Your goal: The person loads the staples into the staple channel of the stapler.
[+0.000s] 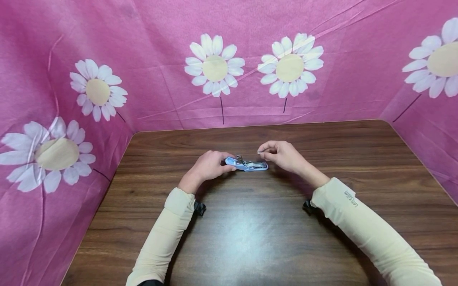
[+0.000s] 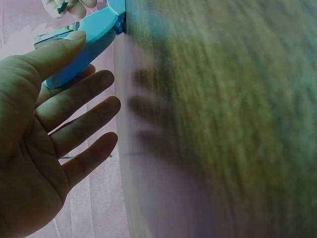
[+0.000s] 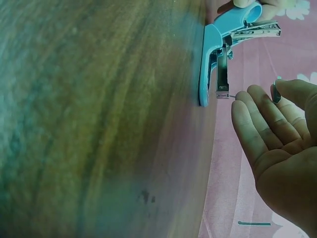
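A light blue stapler (image 1: 244, 167) lies opened up on the table, its metal staple channel (image 3: 222, 74) exposed and its top part swung back to the left. My left hand (image 1: 211, 165) pinches the stapler's left end between thumb and forefinger; in the left wrist view the other fingers are spread loosely below it. Just right of the stapler, above the table, my right hand (image 1: 285, 155) pinches a small, short metal strip (image 3: 276, 92) that looks like a row of staples. The right hand's other fingers extend past the channel's front end in the right wrist view.
The dark wood-grain table (image 1: 243, 238) runs back to a pink cloth (image 1: 157, 95) printed with white daisies, which hangs behind and at both sides. Black wrist straps (image 1: 199, 208) show at the cuffs of the cream sleeves (image 1: 161, 238).
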Tool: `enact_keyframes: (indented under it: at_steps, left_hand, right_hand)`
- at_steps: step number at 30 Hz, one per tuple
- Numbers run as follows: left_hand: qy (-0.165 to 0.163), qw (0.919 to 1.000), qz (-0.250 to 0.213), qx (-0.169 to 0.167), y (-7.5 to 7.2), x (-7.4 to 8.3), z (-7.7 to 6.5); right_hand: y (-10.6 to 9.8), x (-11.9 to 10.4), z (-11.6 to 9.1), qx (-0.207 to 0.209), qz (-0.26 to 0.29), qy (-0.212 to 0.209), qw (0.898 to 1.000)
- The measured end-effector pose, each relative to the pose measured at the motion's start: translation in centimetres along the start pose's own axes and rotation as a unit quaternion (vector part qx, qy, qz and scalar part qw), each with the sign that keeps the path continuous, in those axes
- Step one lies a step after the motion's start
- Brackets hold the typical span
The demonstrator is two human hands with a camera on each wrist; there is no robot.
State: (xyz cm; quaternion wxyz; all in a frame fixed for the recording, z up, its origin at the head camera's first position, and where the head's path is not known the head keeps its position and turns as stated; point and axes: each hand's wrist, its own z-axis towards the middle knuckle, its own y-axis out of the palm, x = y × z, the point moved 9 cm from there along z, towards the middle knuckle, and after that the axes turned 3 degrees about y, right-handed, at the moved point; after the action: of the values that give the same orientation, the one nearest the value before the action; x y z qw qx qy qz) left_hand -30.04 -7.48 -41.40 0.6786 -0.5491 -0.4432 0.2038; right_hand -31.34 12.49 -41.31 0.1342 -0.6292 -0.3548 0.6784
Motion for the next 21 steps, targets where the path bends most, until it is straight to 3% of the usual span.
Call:
enact_keyframes:
  at_steps: [21]
  left_hand:
    - [-0.012, 0.9999, -0.004, -0.002, 0.1, -0.3, 0.1]
  right_hand:
    - [1.2, 0.7, 0.2, -0.015, 0.002, -0.002, 1.0]
